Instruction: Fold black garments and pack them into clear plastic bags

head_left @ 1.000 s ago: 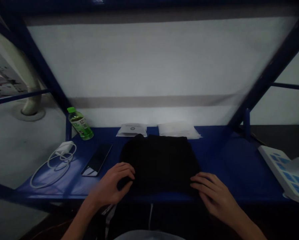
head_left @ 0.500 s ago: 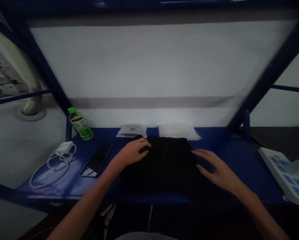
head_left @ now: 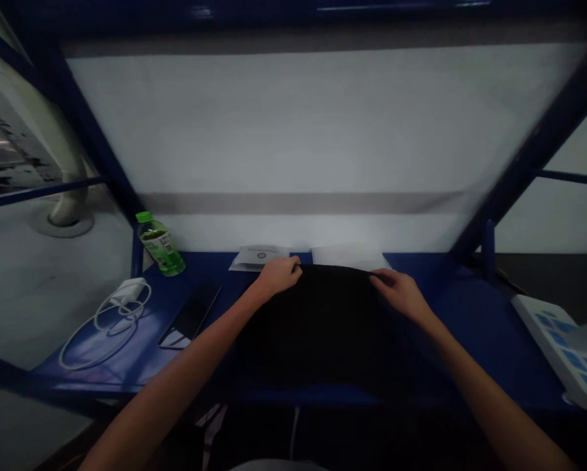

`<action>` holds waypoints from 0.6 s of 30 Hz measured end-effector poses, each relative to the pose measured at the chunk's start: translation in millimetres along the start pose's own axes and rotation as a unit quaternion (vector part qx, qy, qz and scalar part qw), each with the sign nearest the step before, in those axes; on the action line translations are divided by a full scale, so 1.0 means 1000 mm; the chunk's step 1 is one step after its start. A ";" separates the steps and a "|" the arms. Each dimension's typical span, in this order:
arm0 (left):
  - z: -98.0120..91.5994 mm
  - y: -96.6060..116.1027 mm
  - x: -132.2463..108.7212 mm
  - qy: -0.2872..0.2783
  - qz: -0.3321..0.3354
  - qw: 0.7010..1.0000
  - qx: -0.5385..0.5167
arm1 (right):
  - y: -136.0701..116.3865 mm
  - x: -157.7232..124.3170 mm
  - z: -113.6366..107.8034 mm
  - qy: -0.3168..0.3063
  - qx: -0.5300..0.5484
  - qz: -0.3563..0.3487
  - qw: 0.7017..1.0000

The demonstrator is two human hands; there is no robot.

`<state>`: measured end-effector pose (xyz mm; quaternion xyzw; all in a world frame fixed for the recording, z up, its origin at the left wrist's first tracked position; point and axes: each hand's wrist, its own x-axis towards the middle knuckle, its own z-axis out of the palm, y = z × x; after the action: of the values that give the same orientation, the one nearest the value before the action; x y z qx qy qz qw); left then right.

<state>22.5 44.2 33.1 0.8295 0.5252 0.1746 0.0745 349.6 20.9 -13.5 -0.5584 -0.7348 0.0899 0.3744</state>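
Note:
A black cloth (head_left: 317, 320) lies on the blue table, its folds too dark to make out. My left hand (head_left: 279, 275) pinches its far edge near the left corner. At the far right corner, my right hand (head_left: 396, 288) has thumb and fingers closed on the same edge. That edge is drawn fairly straight between both hands and looks slightly raised.
Behind the cloth are a white packet (head_left: 258, 257) and more white packets or sheets (head_left: 347, 255). To the left are a green bottle (head_left: 161, 247), a phone (head_left: 191, 316) and a charger with cable (head_left: 129, 291). A white-and-blue box (head_left: 563, 347) stands right.
Both hands have moved to the cloth's far edge and closed on it. That edge is now pulled straighter and covers part of the white packets behind.

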 end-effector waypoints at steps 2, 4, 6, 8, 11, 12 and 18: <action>0.005 -0.004 0.014 0.008 -0.030 0.999 0.008 | 0.002 0.013 0.008 0.013 -0.005 0.011 1.000; 0.010 -0.008 0.025 0.008 -0.055 0.998 0.017 | 0.005 0.020 0.017 0.017 -0.007 0.018 1.000; 0.016 -0.012 0.032 0.007 -0.073 0.997 0.024 | 0.007 0.020 0.024 0.017 -0.004 0.021 1.000; 0.020 -0.014 0.033 0.014 -0.083 0.996 0.029 | 0.008 0.016 0.029 0.017 -0.003 0.023 1.000; 0.020 -0.011 0.026 0.047 -0.082 0.995 0.032 | 0.005 0.011 0.025 0.035 -0.009 0.026 0.999; 0.018 -0.008 0.020 0.062 -0.078 0.995 0.032 | 0.002 0.010 0.022 0.048 -0.013 0.027 0.998; -0.001 0.006 -0.035 0.052 0.045 0.997 -0.022 | -0.046 -0.010 0.009 0.057 -0.003 -0.021 0.998</action>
<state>13.4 10.3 28.6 0.8405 0.4862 0.2321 0.0573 310.3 -1.7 1.3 -0.5482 -0.7241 0.0482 0.4158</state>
